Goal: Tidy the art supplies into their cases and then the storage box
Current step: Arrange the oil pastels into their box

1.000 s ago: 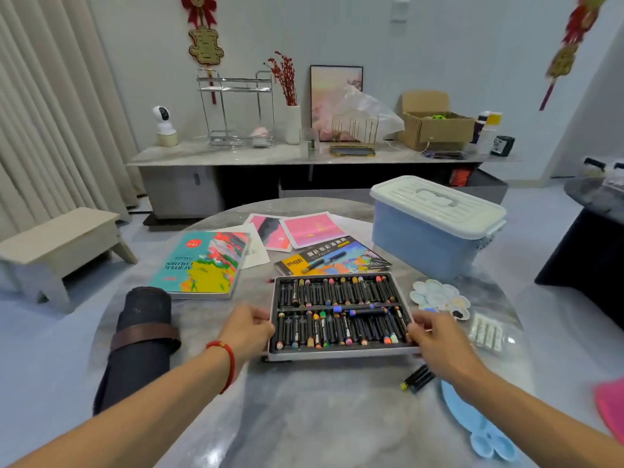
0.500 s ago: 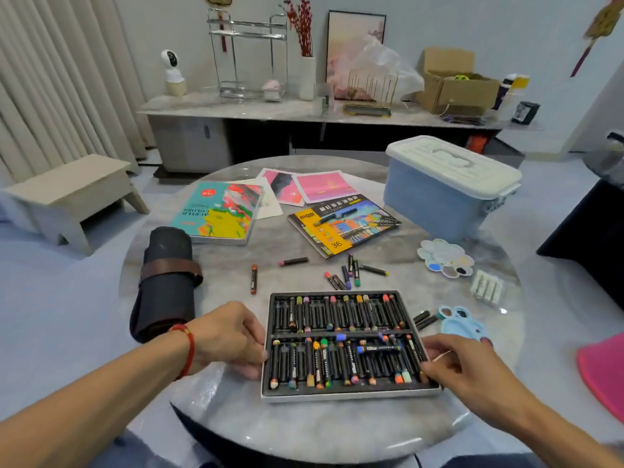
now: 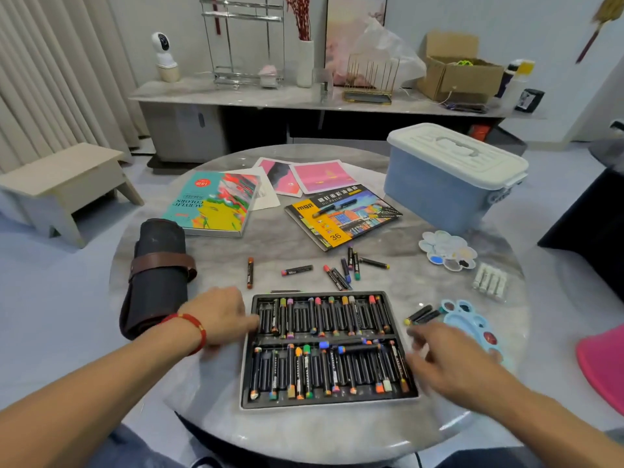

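- Bench (image 3: 216,383): round and marble-topped, all supplies carried on it.
- Storage box (image 3: 439,187): far beyond the right hand, lid seen seated; contents hidden. Judged to be the last stop, not yet needed.
- Brush roll (image 3: 157,275): just outside the left hand, rolled and strapped.
- Acrylic set (image 3: 216,204) and pastel case lid (image 3: 341,216): well ahead of both hands, lying flat.
- Pastel tray (image 3: 329,349): between the hands, two rows of sticks, several slots seen empty; one stick laid crosswise over the lower row.
- Step in hand (judged): loose pastels to be returned to the tray.
- Left hand (image 3: 219,314): fingers flat against the tray's left edge, nothing held.
- Right hand (image 3: 449,356): blurred, just off the tray's right edge, fingers spread; whether anything is held cannot be told.
- Palettes: blue one (image 3: 472,324) just beyond the right hand, flower-shaped one (image 3: 447,249) further ahead.
- Loose pastels: pair (image 3: 420,314) just ahead of the right fingers, cluster (image 3: 347,268) and singles (image 3: 250,271) ahead of the tray.
- Next move (judged): the near pair to be picked up and slotted; the crosswise stick to be reseated before the lid goes on.
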`<action>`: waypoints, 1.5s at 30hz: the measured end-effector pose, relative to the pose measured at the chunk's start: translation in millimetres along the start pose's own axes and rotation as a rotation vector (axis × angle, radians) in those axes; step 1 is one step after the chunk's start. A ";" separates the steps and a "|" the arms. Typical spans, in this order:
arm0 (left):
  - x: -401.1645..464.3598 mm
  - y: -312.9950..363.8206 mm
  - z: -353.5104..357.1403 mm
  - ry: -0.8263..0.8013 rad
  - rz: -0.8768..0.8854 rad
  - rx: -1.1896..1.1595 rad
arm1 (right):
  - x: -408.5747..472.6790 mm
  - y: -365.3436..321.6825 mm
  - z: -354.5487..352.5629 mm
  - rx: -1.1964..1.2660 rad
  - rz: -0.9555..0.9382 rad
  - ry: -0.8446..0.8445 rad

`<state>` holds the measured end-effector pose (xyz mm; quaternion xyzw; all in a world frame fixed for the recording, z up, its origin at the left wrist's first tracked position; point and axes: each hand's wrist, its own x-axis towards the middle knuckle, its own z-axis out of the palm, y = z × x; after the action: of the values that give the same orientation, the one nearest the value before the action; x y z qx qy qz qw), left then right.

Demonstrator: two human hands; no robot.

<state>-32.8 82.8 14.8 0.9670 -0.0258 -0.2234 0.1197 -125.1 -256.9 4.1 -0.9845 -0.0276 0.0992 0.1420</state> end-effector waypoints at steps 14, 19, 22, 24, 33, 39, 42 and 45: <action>69.1 51.0 2.5 0.195 0.290 0.205 | 89.9 31.8 -35.8 -0.535 -0.280 -0.236; 79.1 43.0 -0.1 0.257 0.267 0.167 | 95.2 44.1 -42.2 -0.396 -0.180 -0.245; 85.2 39.8 0.9 0.268 0.261 0.183 | 97.9 35.3 -49.0 -0.333 -0.195 -0.120; 87.4 40.3 0.1 0.274 0.240 0.169 | 98.9 20.8 -48.9 -0.143 -0.229 -0.004; 72.7 65.4 -8.8 0.319 0.270 0.044 | 114.6 -18.7 -19.2 0.215 0.015 -0.060; 47.2 107.8 4.6 -0.009 0.208 -0.536 | 120.5 -18.8 -12.1 0.198 0.066 -0.054; 49.5 113.9 10.6 -0.018 0.189 -0.573 | 118.5 -20.9 -15.6 0.133 0.075 -0.084; 48.5 118.2 13.0 -0.032 0.180 -0.609 | 112.9 -22.6 -16.4 0.112 0.061 -0.120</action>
<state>5.5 -39.7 11.5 0.8769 -0.0452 -0.2246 0.4225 -11.8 -230.4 4.8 -0.9677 -0.0002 0.1638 0.1918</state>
